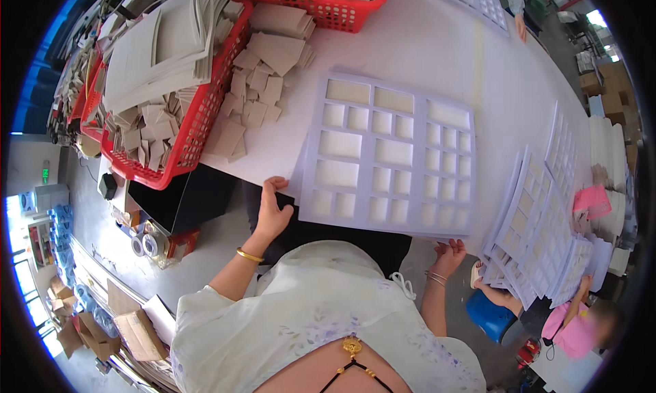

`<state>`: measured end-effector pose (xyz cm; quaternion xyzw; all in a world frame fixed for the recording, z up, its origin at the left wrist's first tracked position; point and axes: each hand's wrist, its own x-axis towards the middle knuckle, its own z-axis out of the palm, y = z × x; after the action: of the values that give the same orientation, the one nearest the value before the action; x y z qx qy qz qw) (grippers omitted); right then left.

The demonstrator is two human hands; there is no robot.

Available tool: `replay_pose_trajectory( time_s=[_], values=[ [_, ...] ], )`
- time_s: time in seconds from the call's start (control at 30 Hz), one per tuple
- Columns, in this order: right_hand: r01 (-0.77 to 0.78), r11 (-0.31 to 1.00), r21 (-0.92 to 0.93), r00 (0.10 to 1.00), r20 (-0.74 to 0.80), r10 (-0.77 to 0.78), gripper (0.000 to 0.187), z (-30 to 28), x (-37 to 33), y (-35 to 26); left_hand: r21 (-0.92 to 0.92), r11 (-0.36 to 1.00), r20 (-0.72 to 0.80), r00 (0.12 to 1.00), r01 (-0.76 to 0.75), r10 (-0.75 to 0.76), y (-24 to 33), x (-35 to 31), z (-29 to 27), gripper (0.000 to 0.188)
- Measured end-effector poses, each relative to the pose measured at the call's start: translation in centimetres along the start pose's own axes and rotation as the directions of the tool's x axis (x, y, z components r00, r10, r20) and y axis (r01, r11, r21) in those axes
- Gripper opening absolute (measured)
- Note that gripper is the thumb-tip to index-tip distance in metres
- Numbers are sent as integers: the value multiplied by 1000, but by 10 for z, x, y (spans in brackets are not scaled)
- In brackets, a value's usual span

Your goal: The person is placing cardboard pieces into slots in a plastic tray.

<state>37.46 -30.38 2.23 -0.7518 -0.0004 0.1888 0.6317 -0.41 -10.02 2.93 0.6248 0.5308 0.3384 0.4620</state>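
A white board with rectangular cut-out windows lies in front of me on the white table, its lower edge reaching over the table's front. Under its left and lower edges, other white sheet edges peek out. Just left of the board is my left hand, with thumb and forefinger apart and nothing between them. At the lower right corner, my right hand closes its fingers on the board's edge; the thumb is hard to make out.
Red plastic baskets of grey card pieces stand left and at the back. Loose card pieces lie beside them. More windowed boards are stacked at right, near a person in pink. Another person's hand shows far right.
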Motion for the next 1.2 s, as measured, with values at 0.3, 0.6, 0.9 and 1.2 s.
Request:
replay_pose_trajectory(
  time_s=[0.3, 0.6, 0.9, 1.2],
  values=[
    [255, 873, -415, 891, 451, -46, 21, -63, 14, 6, 405, 912, -60, 994, -62, 94, -11, 11, -45, 45],
    [793, 430, -431, 553, 806, -212, 15, 106, -10, -159, 144, 961, -84, 965, -235, 248, -14, 76, -11, 31],
    [333, 913, -235, 254, 955, 153, 33, 419, -71, -125, -291, 941, -69, 984, -175, 162, -44, 104, -2, 14],
    [160, 914, -372, 522, 818, 241, 27, 518, -96, -62, -228, 953, -77, 979, -200, 187, -33, 103, -6, 14]
  ],
)
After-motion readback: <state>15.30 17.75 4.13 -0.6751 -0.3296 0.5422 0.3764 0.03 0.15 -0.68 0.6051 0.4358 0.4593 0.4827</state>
